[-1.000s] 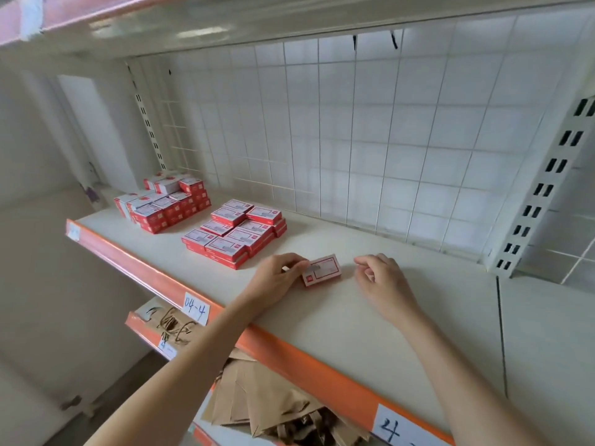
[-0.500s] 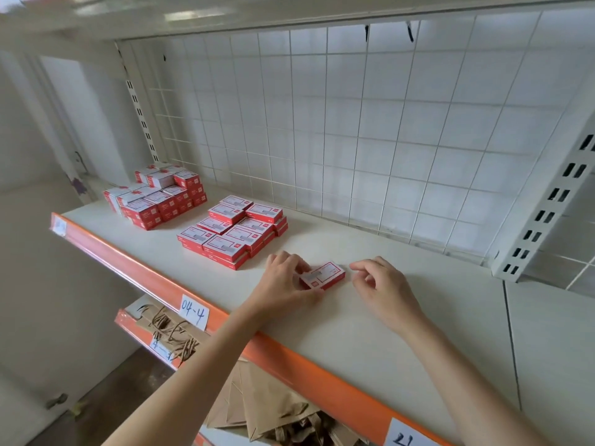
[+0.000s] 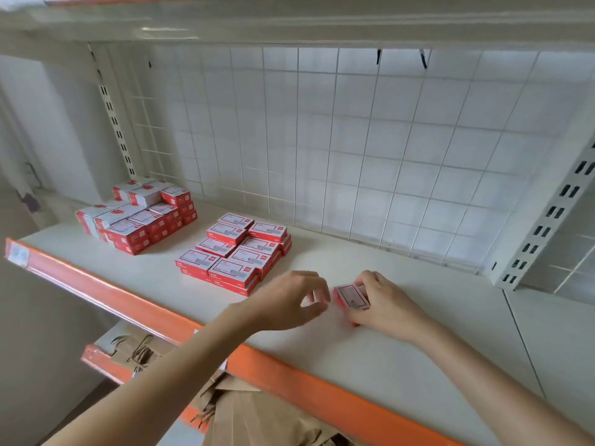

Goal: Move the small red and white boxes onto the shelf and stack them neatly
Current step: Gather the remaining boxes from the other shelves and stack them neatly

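Two stacks of red and white boxes sit on the shelf (image 3: 402, 333) already, and a loose one is in play! Starting at the left of the frame: the far stack (image 3: 138, 217) sits back toward the upright post, several layers tall. Move toward centre and there's the near stack (image 3: 235, 252), lower and flatter, laid out in tidy rows, with its front edge close to the orange shelf lip (image 3: 289, 378).

Now the hands. The left hand (image 3: 289, 300) hovers just right of that near stack, fingers loosely curled, thumb and forefinger apart, holding nothing. Just beside it, the single box (image 3: 351, 296) lies on the shelf, slightly right of centre, label side up. The right hand (image 3: 383, 304) is on it, fingers curled round its right side and gripping. The two hands are close but not touching.

My read: this is the placing step, one box down on the shelf but not yet stacked. Next move calls for lifting or sliding it left to the near stack, squaring its edges with the rows. Below the shelf, brown paper bags (image 3: 244, 410) fill the lower level.
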Tool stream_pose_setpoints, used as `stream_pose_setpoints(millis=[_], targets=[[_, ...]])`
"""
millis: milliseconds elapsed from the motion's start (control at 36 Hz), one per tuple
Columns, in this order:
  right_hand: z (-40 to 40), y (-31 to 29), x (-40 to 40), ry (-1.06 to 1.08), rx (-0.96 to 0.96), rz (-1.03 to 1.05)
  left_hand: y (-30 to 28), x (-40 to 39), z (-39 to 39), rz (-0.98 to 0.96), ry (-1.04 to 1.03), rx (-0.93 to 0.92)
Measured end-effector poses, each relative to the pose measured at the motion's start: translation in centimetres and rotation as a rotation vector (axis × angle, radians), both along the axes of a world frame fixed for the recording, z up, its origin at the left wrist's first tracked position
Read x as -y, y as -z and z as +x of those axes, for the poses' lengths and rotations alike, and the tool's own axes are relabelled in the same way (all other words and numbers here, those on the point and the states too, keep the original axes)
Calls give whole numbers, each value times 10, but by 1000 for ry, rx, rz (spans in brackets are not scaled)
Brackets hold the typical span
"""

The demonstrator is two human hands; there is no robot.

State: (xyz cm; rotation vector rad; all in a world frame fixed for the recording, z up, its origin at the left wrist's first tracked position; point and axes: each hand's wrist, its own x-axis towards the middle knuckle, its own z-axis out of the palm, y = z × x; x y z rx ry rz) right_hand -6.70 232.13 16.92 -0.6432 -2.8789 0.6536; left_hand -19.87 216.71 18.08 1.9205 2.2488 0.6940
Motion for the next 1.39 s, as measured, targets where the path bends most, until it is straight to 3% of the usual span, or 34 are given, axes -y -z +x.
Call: stream_pose_setpoints(millis=[111,361,500,583,667,833,1056,1389], targets=[[-23,-7,5,-64,19,63,-12,15,-23,20,15,-27],[-114,-38,51,-138,-245,107,-19,52,-71,55,55,-3],[-156,-42,70,-122,-221,216,-17,67,-90,86,90,38],[-168,-33,74,-158,-148,429,-16,70,-95,107,135,34],[-163,-25,72,-149,-169,426,-15,69,-98,109,178,10],[-118,-31,59,-91,-233,349,-16,51,-85,108,249,2],[-15,-20,37,127,-35,222,-19,7,-25,-30,394,-90],[221,-27,-7,357,32,285,-24,-74,167,67,576,-128]])
